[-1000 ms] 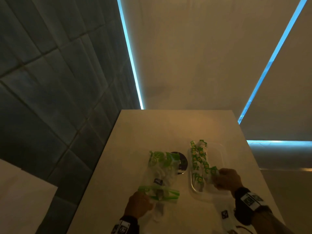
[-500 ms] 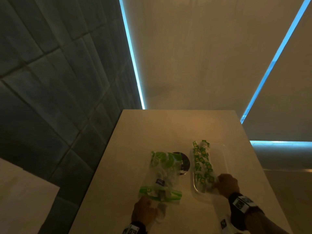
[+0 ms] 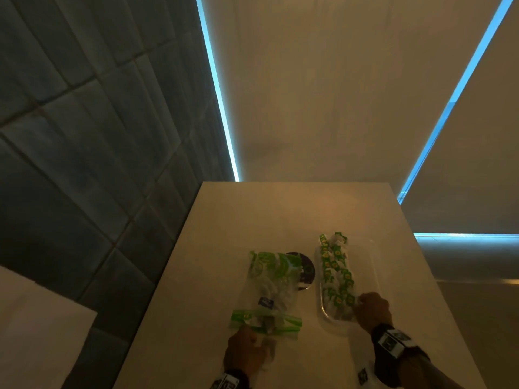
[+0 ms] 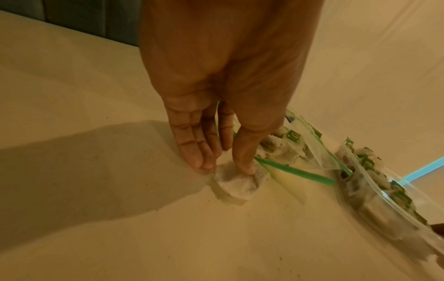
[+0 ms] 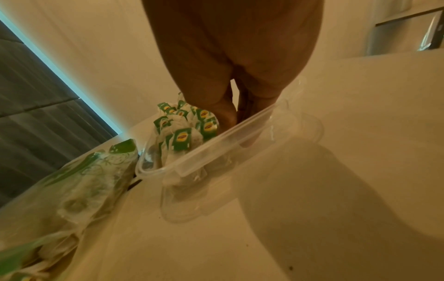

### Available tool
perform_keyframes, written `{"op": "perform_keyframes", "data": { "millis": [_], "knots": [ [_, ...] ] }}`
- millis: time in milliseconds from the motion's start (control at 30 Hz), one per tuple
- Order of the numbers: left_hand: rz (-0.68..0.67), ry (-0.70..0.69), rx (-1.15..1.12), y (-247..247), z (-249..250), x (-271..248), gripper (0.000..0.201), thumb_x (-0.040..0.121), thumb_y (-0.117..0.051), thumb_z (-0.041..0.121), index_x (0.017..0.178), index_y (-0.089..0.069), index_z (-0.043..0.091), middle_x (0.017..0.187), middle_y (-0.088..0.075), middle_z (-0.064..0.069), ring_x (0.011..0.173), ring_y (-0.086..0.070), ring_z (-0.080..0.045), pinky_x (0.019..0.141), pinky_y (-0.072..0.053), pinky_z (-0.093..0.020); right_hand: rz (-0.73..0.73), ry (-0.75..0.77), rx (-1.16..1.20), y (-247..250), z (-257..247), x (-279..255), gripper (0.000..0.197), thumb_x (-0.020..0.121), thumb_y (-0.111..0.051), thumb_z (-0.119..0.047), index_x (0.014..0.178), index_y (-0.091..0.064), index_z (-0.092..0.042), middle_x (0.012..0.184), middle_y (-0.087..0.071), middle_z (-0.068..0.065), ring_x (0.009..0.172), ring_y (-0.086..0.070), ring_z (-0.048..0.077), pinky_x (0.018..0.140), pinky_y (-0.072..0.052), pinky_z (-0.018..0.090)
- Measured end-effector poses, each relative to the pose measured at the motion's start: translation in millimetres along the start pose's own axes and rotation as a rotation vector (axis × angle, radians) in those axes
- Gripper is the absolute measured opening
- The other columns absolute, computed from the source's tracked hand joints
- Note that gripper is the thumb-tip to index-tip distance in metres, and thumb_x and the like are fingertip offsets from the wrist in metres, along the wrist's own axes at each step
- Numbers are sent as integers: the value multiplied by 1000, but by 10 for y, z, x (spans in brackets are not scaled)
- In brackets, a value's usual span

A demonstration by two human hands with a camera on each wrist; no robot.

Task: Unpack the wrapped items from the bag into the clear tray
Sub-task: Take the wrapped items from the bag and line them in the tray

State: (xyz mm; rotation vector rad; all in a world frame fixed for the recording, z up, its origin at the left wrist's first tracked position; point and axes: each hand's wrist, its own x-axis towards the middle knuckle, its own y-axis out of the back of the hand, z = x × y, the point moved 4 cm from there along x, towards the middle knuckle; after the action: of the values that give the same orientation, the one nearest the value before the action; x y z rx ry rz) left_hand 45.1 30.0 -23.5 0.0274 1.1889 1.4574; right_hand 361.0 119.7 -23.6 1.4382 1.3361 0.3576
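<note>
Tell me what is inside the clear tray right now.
The clear tray holds a row of tea bags with green tags along its left side. The right hand reaches in at the near end, its fingers hiding whatever lies under them.

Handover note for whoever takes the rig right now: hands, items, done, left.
Left hand: pinching one tea bag against the table, just outside the mouth of the zip bag.
Right hand: fingers reach down inside the clear tray, beside the tea bags; grip cannot be told.
Done: a row of green-tagged tea bags stands along the tray's left side.
Left: the zip bag, lying left of the tray, holds more tea bags; move the pinched one and the rest across.
</note>
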Motion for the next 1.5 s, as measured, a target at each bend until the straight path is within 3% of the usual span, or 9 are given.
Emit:
{"op": "perform_keyframes", "data": {
  "millis": [233, 400, 467, 567, 700, 767, 900, 1033, 1500],
  "knots": [
    [26, -16, 49, -56, 11, -32, 20, 64, -68, 40, 67, -59, 23, 92, -66, 6, 91, -65, -15, 82, -54, -28, 23, 19, 168, 62, 25, -36, 48, 89, -63, -17, 134, -53, -3, 135, -53, 18, 124, -50, 31, 100, -39, 31],
    [23, -40, 15, -68, 7, -46, 18, 71, -68, 38, 63, -57, 27, 87, -64, 8, 92, -64, -15, 78, -50, -25, 319, 325, 385, 260, -332, -516, 16, 86, -66, -7, 102, -69, -9, 96, -61, 6, 80, -58, 17, 65, -42, 18],
    [4, -31, -102, -27, 31, -61, 17, 73, -69, 36, 66, -61, 24, 81, -66, 8, 87, -65, -15, 71, -49, -24, 70, 505, 332, 89, -596, -758, 11, 87, -67, -12, 81, -70, -20, 80, -63, -8, 71, -57, 4, 64, -42, 14],
    [-77, 32, -409, 66, 62, -105, 13, 68, -77, 16, 71, -65, 13, 74, -69, -4, 69, -65, -19, 59, -52, -26, -315, 647, 301, -247, -798, -1005, 29, 82, -68, -12, 68, -65, -37, 71, -66, -12, 64, -62, -1, 68, -54, 27],
    [-251, 36, -737, 245, 210, -257, 12, 78, -69, -2, 80, -63, 8, 74, -70, -13, 59, -65, -23, 59, -54, -30, -366, 882, 310, -375, -999, -1203, 40, 68, -74, -18, 100, -64, -41, 115, -57, -15, 98, -58, -3, 80, -46, 11],
    [-318, -10, -774, 341, 339, -341, 8, 80, -69, 3, 82, -66, 10, 80, -72, -12, 61, -66, -22, 56, -52, -26, -360, 965, 256, -372, -1105, -1281, 37, 69, -74, -31, 104, -64, -39, 116, -54, -20, 105, -56, -3, 88, -47, 16],
    [-439, -100, -784, 457, 481, -454, 14, 80, -70, 11, 92, -72, 5, 81, -70, -10, 67, -65, -16, 64, -53, -26, -214, 883, 458, -221, -1227, -1256, 19, 77, -74, -24, 78, -70, -43, 79, -68, -13, 73, -64, 1, 67, -51, 20],
    [-476, -89, -873, 515, 498, -506, 27, 95, -53, 21, 95, -73, 3, 83, -69, -11, 68, -63, -18, 65, -53, -29, -368, 649, 677, -142, -1244, -1201, 11, 84, -73, -15, 74, -74, -9, 56, -67, 1, 52, -62, 12, 56, -51, 26],
    [-118, -414, -665, 553, 685, -467, 13, 80, -76, 18, 91, -75, 12, 84, -75, -10, 75, -69, -19, 70, -59, -38, -442, 500, 763, -114, -1227, -1205, 12, 87, -69, -9, 83, -68, 2, 64, -71, 14, 54, -69, 24, 56, -58, 35]
  ]
}}
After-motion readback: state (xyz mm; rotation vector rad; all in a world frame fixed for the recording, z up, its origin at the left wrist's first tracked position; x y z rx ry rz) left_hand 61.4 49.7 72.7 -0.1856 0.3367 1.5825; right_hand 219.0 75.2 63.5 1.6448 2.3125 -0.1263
